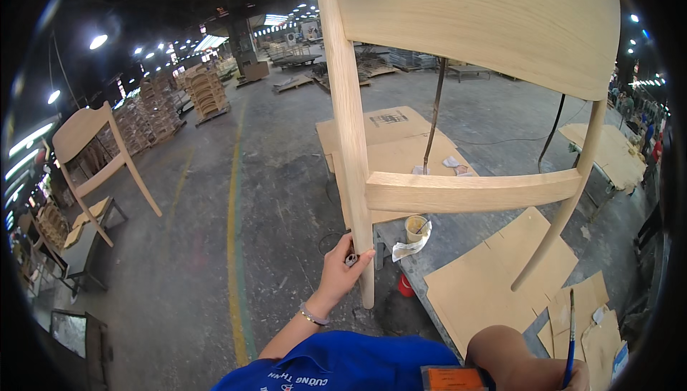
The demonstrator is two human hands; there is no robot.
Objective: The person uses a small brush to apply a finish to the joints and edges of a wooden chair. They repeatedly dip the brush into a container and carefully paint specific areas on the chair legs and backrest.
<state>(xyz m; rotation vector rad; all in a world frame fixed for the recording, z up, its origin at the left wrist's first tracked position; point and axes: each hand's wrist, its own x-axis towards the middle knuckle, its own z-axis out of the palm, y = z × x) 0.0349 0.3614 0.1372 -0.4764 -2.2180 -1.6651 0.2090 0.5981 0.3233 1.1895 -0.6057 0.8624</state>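
The left hand grips the chair frame near the foot of its left leg, fingers curled round the post and thumb lying along it, and holds the whole frame up in the air. The frame is pale bare wood: a broad curved back panel at the top, a flat crossrail below it, and two round legs tapering downward. Its right leg ends free above the cardboard that covers the bench below the frame.

The right hand sits low, below and to the right of the frame, mostly cut by the picture's edge; it is closed round a thin brush with a blue handle that points up toward the frame's right leg.

Under the crossrail, on the bench, stands a small cup with a crumpled rag beside it. A red lid lies on the floor just right of the held leg. Far to the left of the frame, a second chair frame stands on a bench. Behind the frame, stacks of wooden parts line the hall.
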